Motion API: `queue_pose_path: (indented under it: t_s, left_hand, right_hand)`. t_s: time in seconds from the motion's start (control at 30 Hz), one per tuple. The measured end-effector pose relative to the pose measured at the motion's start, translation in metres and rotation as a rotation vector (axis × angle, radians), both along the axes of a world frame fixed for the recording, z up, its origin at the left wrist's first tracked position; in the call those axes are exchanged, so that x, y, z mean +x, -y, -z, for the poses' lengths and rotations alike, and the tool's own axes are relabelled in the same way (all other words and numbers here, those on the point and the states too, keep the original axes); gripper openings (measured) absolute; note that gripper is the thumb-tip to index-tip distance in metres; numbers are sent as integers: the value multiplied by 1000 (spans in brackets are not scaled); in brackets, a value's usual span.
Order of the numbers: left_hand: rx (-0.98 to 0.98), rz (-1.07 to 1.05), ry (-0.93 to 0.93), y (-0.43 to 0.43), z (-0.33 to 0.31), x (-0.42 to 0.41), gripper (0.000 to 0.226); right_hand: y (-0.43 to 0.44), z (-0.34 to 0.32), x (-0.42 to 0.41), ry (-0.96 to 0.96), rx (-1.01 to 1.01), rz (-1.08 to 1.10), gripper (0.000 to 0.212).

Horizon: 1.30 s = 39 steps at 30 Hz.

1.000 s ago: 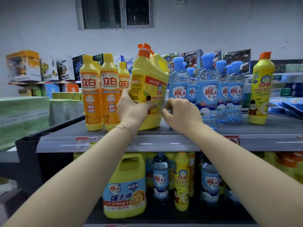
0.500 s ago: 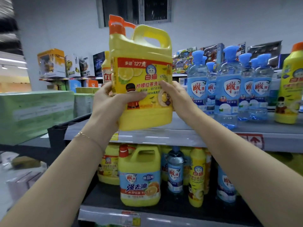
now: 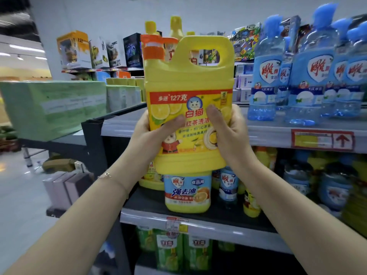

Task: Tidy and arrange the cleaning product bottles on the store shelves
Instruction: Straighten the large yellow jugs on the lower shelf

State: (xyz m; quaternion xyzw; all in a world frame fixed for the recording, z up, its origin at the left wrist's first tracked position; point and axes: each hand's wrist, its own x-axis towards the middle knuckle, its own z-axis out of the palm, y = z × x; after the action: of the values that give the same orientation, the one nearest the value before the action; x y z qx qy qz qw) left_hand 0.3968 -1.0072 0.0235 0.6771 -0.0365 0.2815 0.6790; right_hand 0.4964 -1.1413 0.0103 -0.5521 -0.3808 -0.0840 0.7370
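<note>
The large yellow jug (image 3: 188,108) is held upright in mid-air in front of the shelves, its long axis vertical, orange cap (image 3: 154,49) at top left. The left hand (image 3: 151,139) and the right hand (image 3: 231,135) clamp its lower half from opposite sides, thumbs pressed on the label, equally near. Its base hangs just above the second jug (image 3: 187,192) on the middle shelf (image 3: 208,225), so setting it there probably means lowering it beside that one.
</note>
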Motion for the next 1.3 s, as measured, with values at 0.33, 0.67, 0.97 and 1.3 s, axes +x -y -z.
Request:
queue_pose_path:
  t_s: [0.33, 0.67, 0.97, 1.3]
  left_hand:
    - [-34, 71, -39, -20, 73, -10, 53]
    - [8, 57, -169, -64, 137, -18, 53]
    - [-18, -14, -207, -114, 171, -2, 59]
    - [-172, -91, -154, -154, 198, -4, 59]
  right_hand:
    - [8, 64, -10, -3, -292, -52, 82]
    - [-25, 126, -3, -101, -645, -114, 59]
    - [-65, 147, -7, 11, -790, 181, 66]
    - [-115, 153, -14, 111, -860, 359, 63]
